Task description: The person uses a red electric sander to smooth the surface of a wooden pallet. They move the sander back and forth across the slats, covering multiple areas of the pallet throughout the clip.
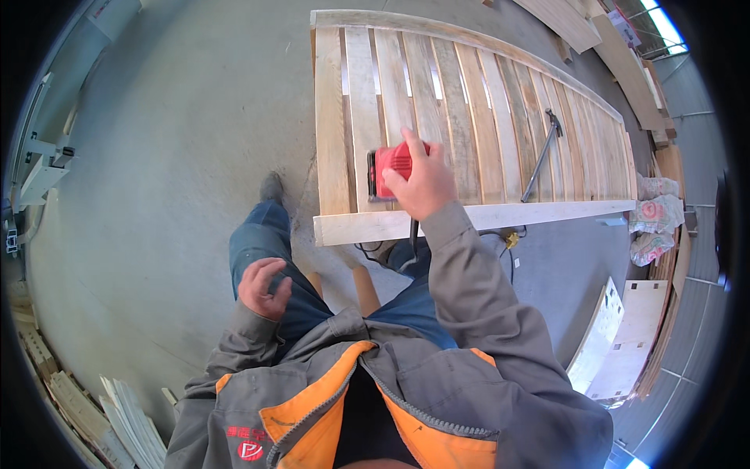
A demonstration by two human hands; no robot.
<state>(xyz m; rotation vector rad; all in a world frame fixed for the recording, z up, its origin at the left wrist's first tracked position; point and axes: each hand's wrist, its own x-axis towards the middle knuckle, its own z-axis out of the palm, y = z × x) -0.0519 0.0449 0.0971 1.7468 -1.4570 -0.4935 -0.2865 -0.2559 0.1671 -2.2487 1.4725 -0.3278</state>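
My right hand (pixel 424 178) grips a red electric sander (pixel 388 172) from above. The sander rests on the pale slats near the left end of a slatted wooden frame (pixel 469 217), and its dark cord hangs over the near rail. My left hand (pixel 264 288) hangs over my left thigh with nothing in it, its fingers loosely bent and apart. Further right on the slats lies a hammer (pixel 542 155) with a dark head and a long handle, apart from both hands.
Cord and a yellow connector (pixel 512 239) lie on the floor below the frame's near rail. White sacks (pixel 655 215) sit beyond its right end. Boards (pixel 629 340) lean at the lower right, more planks (pixel 129 414) at the lower left. A machine (pixel 47 168) stands far left.
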